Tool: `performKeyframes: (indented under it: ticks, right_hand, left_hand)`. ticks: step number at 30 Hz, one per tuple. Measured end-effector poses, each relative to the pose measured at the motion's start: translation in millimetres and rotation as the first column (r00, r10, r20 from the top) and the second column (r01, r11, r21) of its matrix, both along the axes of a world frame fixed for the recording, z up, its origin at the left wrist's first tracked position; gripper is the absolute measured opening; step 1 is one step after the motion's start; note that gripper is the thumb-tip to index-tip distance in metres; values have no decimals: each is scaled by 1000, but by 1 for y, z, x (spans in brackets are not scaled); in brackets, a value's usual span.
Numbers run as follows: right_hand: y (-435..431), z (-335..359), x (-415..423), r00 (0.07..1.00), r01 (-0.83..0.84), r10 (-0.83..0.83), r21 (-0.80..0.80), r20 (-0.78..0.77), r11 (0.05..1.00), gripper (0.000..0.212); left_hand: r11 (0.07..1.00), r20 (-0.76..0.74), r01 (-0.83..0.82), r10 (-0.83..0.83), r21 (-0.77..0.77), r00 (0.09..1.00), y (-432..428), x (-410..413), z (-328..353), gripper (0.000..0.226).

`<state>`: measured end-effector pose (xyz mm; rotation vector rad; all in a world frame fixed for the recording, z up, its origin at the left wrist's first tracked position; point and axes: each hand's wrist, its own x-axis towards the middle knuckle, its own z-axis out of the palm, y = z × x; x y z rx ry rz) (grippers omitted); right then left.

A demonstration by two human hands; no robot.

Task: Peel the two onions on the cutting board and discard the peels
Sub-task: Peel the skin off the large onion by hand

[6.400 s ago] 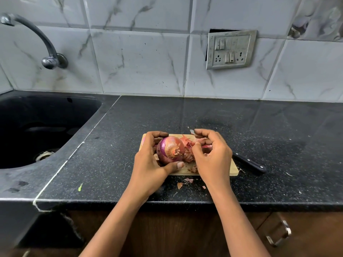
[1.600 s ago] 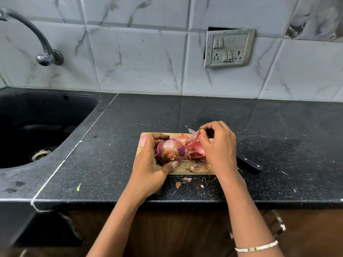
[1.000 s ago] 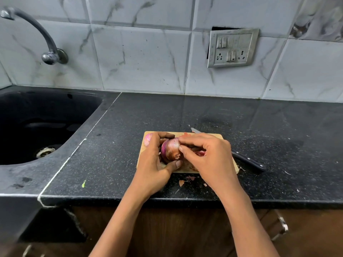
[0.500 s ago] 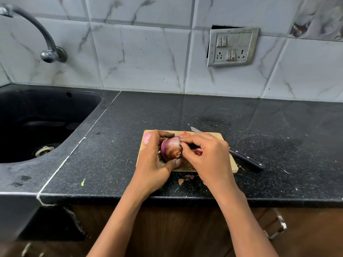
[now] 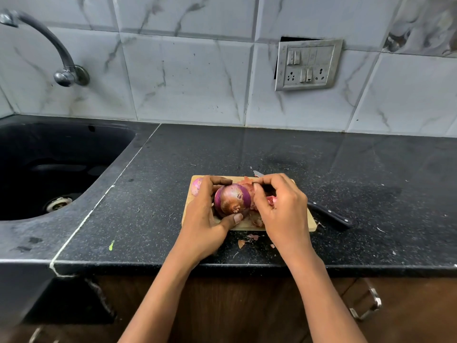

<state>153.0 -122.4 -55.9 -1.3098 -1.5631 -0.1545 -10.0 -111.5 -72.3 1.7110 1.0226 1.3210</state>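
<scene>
A small wooden cutting board lies on the black counter. My left hand grips a red onion over the board, root end facing me, with purple flesh showing at its sides. My right hand pinches a strip of peel at the onion's upper right. A second onion peeks out at the board's far left corner, mostly hidden behind my left hand. Loose peels lie on the board under my right hand.
A black-handled knife lies across the board's right edge, its tip showing behind my right hand. Peel scraps sit on the counter in front of the board. A black sink and tap are at the left.
My right hand laid a peel down beside the onion, came back to it, and now pulls a strip off at the upper right. More purple flesh shows. My left hand keeps its hold.
</scene>
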Motion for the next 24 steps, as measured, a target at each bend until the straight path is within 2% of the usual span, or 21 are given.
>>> performKeyframes:
  ticks: [5,11,15,17,21,24]
  right_hand:
    - [5,6,6,1000,3,-3,8,-26,1000,6]
    - [16,9,17,995,61,-66,-75,-78,995,6]
    - [21,12,29,987,128,-149,-266,-60,955,13]
    - [18,12,32,989,126,-146,-315,-41,941,21]
    - [4,14,24,993,83,-97,-207,-60,975,23]
    - [-10,14,16,987,-63,30,-204,-158,977,28]
  left_hand:
    - [1000,12,11,-11,0,1000,-2,0,2,64]
    - [998,-19,-16,17,67,1000,-2,1,2,62]
    - [981,-109,-111,129,162,986,0,0,1,63]
    - [979,-82,-135,148,151,986,0,-1,1,61]
    - [989,-16,-114,116,93,993,-3,1,3,59]
    - [994,14,-75,74,80,997,-4,2,3,61]
